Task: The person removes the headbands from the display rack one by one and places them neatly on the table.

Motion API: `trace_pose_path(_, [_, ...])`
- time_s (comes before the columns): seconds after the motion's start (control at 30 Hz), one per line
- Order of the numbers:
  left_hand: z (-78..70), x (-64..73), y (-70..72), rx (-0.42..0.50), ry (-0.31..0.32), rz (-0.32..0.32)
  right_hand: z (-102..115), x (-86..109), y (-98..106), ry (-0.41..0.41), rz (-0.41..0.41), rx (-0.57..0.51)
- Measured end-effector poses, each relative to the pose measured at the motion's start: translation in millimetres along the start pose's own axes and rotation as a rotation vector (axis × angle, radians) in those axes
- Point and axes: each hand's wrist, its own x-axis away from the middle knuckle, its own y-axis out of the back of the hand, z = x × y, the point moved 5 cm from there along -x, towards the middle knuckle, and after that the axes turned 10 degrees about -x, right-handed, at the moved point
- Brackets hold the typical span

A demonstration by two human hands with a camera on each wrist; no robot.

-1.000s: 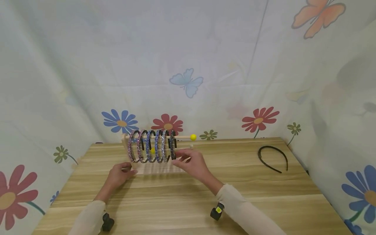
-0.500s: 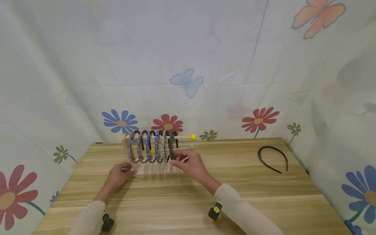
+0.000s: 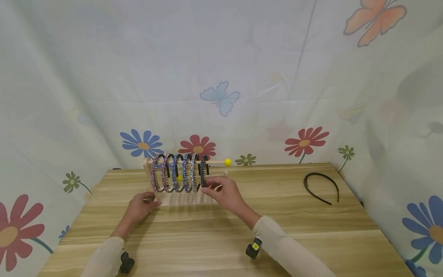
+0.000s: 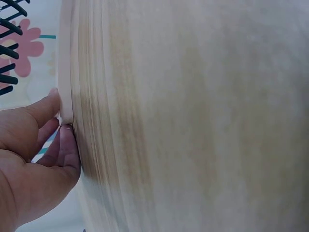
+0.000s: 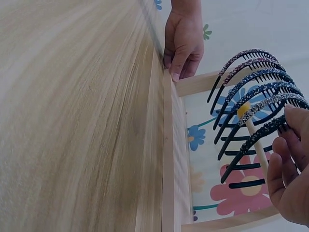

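In the head view, a wooden rack (image 3: 147,169) stands on the table, its upper rod (image 3: 217,162) ending in a yellow ball. Several glittery toothed headbands (image 3: 175,173) hang along it in a row, pink at the left, then blue and silver. Last on the right hangs a black headband with light specks (image 3: 203,171), its lower part pinched by my right hand (image 3: 225,191). My left hand (image 3: 140,206) holds the left front corner of the rack's base; the left wrist view shows its thumb and fingers (image 4: 66,150) around the base's end.
A plain black headband (image 3: 311,194) lies on the wood-grain table (image 3: 242,246) at the right. A lower rod (image 3: 217,175) and another yellow ball (image 3: 180,177) show among the hanging bands. Behind the table hangs a cloth (image 3: 277,77) printed with flowers and butterflies.
My right hand has shifted slightly left along with the lower part of the black headband. The left hand and the rack stay where they were.
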Motion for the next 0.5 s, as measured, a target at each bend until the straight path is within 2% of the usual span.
trace_pose_path(0.5, [-0.1, -0.6, 0.7, -0.01, -0.014, -0.003, -0.9, 2.8, 14.0, 0.007, -0.039, 0.034])
